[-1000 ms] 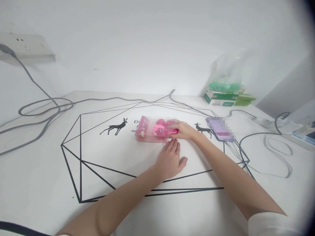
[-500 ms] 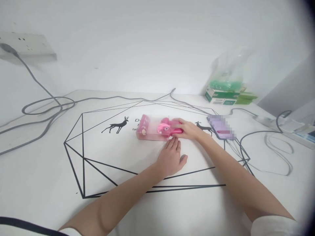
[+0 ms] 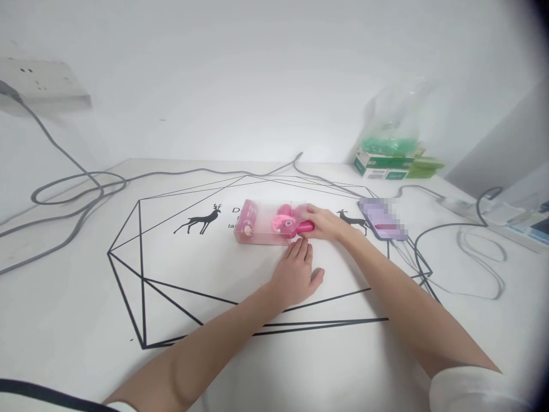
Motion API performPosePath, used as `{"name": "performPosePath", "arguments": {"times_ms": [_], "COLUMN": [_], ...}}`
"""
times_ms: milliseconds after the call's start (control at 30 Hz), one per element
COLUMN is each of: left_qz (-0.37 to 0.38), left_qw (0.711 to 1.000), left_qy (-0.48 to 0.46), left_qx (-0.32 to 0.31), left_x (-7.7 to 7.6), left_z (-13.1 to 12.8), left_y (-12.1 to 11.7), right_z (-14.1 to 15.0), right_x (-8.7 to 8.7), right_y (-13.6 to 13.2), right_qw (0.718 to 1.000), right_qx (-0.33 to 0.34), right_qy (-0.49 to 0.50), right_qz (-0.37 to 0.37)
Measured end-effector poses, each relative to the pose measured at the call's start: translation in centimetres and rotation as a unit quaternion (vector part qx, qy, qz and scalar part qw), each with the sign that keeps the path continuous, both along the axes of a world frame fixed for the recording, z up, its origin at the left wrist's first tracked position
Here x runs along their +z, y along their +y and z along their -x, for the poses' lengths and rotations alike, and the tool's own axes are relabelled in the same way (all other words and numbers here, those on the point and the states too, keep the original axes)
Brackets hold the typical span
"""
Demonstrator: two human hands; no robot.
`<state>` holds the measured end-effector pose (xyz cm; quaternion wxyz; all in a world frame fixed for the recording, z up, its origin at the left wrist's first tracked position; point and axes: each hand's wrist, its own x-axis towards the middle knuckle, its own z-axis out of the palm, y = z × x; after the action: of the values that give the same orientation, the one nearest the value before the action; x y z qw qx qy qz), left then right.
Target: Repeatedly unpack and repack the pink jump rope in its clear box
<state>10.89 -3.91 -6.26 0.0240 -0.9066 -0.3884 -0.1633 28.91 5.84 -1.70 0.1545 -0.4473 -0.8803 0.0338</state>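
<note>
A clear plastic box [image 3: 262,224] lies on its side on the white table [image 3: 193,297], with a pink roll at its left end. My right hand [image 3: 323,223] is closed on a pink toy-like object [image 3: 286,220] at the box's open right end, partly inside the box. My left hand [image 3: 295,274] lies flat on the table just in front of the box, fingers stretched out, fingertips touching the box's near edge.
A pixelated purple phone [image 3: 383,218] lies right of my right hand. Grey cables [image 3: 77,191] loop at the left, more cables [image 3: 458,252] at the right. Green boxes under a plastic bag [image 3: 392,154] stand at the back right. A wall socket [image 3: 40,86] sits upper left.
The pink object has shifted slightly within the box's right end under my right hand. My left hand stays flat in the same place.
</note>
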Motion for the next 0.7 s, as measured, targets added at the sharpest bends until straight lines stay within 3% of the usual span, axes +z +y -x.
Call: {"name": "performPosePath", "arguments": {"times_ms": [233,700], "left_qz": [-0.004,0.027], "left_qw": [1.0,0.999], "left_qy": [-0.005,0.013], "left_qx": [0.003,0.035], "left_x": [-0.2,0.6], "left_z": [-0.1,-0.7], "left_y": [0.0,0.2], "right_z": [-1.1,-3.1], "right_x": [0.2,0.8], "right_y": [-1.0,-3.1], "right_qw": [0.998,0.996], "right_qx": [-0.016,-0.037], "right_qy": [0.062,0.083], "right_qz": [0.01,0.004]}}
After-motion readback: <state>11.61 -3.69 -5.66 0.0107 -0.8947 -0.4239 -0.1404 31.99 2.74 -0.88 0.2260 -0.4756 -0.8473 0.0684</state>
